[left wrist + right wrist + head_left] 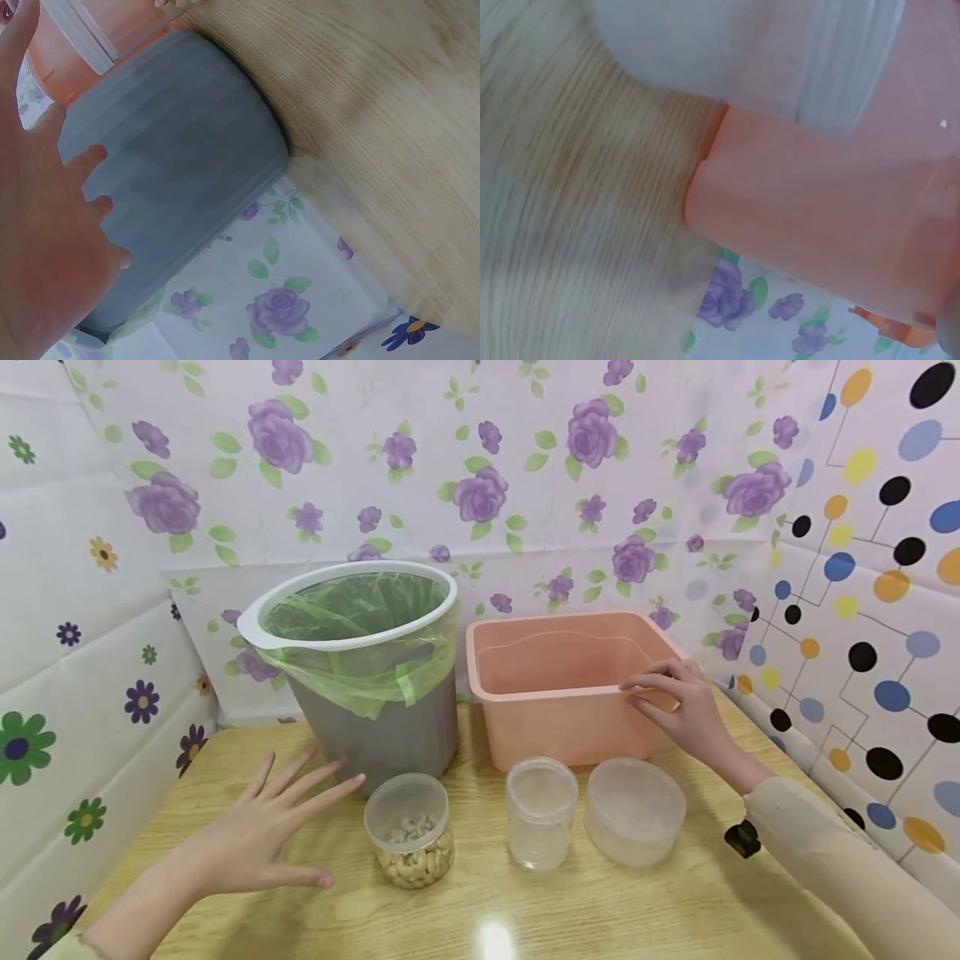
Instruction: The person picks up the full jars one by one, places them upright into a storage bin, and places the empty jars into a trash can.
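My left hand is spread with its fingers straight, to the left of a round clear jar of cashew nuts. In the head view its fingertips overlap the lower side of a grey trash bin; the left wrist view shows the bin close beyond the fingers. My right hand grips the front rim of a pink plastic tub near its right corner, thumb against the outside. In front of the tub stand a tall clear jar and a low, wide frosted container.
A green bag lines the bin and folds over under its white rim ring. Flower-print sheeting rises behind the wooden table, with dotted sheeting at the right. A small black object is by the right sleeve.
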A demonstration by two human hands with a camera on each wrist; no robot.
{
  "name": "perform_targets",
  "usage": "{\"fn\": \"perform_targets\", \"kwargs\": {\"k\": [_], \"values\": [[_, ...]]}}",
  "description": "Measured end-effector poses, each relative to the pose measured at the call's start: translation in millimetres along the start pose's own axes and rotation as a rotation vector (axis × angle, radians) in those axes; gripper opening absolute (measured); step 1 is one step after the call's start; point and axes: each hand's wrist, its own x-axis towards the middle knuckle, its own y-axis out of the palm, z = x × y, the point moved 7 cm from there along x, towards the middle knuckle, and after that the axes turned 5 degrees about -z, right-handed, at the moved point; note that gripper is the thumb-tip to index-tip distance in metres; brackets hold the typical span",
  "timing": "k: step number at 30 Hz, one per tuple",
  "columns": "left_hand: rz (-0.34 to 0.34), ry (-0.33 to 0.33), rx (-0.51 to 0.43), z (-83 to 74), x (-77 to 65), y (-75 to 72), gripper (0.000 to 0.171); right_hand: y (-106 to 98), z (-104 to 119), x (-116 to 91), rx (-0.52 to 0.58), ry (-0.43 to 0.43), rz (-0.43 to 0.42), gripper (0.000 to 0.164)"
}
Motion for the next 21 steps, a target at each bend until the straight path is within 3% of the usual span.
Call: {"fn": "perform_targets", "kwargs": {"k": [11, 21], "values": [[0.007, -0.013, -0.102, -3.4, 8.5, 4.0, 0.095, 2, -2, -1, 0.033, 0.108, -0.039, 0.031], [0.0, 0.048, -0.082, -12.4, 18.8, 3.9, 0.096, 2, 3, -1, 0.064, 0.18, -0.07, 0.031]]}}
